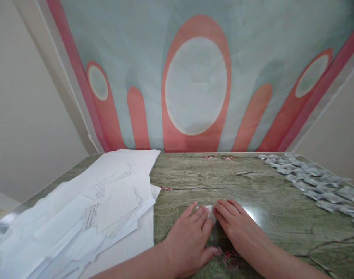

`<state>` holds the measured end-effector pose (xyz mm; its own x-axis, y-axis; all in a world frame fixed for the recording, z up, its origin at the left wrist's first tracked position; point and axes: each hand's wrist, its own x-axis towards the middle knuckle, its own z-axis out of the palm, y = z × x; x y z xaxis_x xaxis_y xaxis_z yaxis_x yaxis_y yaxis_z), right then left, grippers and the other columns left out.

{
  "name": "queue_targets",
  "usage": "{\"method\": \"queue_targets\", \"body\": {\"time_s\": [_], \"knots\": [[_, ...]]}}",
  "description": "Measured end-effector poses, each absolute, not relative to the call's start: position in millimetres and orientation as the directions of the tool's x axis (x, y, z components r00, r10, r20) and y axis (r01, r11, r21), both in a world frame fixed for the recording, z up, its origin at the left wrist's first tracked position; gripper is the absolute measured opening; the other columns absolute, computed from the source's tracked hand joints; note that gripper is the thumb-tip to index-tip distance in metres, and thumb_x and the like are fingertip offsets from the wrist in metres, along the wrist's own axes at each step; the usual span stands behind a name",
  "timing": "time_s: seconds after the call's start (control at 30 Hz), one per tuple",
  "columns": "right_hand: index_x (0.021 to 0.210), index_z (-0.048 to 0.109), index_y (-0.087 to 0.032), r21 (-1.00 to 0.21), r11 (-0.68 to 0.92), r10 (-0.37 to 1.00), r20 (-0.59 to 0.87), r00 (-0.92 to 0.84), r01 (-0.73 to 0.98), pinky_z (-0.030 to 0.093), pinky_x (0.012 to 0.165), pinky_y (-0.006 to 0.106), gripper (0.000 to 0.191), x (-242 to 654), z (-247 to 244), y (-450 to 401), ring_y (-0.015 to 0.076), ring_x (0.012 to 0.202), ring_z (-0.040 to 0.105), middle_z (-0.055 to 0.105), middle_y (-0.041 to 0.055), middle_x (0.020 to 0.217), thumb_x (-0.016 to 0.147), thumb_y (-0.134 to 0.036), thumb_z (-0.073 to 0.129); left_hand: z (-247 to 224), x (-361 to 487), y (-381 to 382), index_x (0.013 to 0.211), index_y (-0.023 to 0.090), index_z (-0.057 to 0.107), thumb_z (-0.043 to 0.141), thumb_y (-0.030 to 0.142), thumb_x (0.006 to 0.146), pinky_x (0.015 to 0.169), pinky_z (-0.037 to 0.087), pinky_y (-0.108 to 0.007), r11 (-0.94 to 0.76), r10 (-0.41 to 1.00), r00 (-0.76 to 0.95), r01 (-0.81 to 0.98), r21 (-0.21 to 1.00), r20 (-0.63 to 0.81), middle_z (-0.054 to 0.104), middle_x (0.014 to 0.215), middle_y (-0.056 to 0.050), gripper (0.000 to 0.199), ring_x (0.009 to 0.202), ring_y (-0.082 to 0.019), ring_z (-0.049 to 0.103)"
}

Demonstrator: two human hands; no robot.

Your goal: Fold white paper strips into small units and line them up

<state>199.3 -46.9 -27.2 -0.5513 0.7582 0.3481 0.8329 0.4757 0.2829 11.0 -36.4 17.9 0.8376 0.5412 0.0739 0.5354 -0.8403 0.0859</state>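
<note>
A small white paper piece (211, 212) lies on the wood-patterned table (191, 170), between my two hands. My left hand (190, 236) rests palm down at its left, fingertips on the paper's left part and thumb stretched out below. From the right, my right hand (235, 221) touches the paper's right edge with its fingertips, the fingers close together and bent. Both hands cover part of the paper, so its full outline is hidden.
A large spread of white sheets and printed slips (115, 209) covers the table's left side. Several small silvery-grey packets (310, 176) lie in rows at the right. A pink and grey-green patterned panel (196, 85) rises behind the table's far edge.
</note>
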Motion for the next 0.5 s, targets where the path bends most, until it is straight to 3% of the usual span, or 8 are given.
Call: {"method": "queue_targets", "body": {"time_s": [0.23, 0.5], "knots": [[0.1, 0.064, -0.01, 0.292, 0.463, 0.776, 0.323, -0.542, 0.837, 0.039, 0.09, 0.041, 0.031, 196.8, -22.0, -48.8, 0.0259, 0.103, 0.048, 0.062, 0.0124, 0.101, 0.07, -0.015, 0.054, 17.8, 13.9, -41.0, 0.116, 0.007, 0.053, 0.035, 0.055, 0.086, 0.107, 0.013, -0.042, -0.799, 0.599, 0.798, 0.601, -0.024, 0.06, 0.055, 0.12, -0.017, 0.06, 0.118, -0.029, 0.043], [0.09, 0.068, -0.011, 0.217, 0.434, 0.809, 0.334, -0.484, 0.874, 0.04, 0.087, 0.04, 0.028, 203.3, -20.7, -47.5, 0.0267, 0.096, 0.051, 0.062, 0.0123, 0.097, 0.066, -0.008, 0.054, 12.7, 13.3, -42.0, 0.118, 0.005, 0.052, 0.03, 0.057, 0.087, 0.104, 0.019, -0.042, -0.784, 0.617, 0.785, 0.619, -0.048, 0.054, 0.052, 0.123, -0.019, 0.064, 0.118, -0.031, 0.043]]}}
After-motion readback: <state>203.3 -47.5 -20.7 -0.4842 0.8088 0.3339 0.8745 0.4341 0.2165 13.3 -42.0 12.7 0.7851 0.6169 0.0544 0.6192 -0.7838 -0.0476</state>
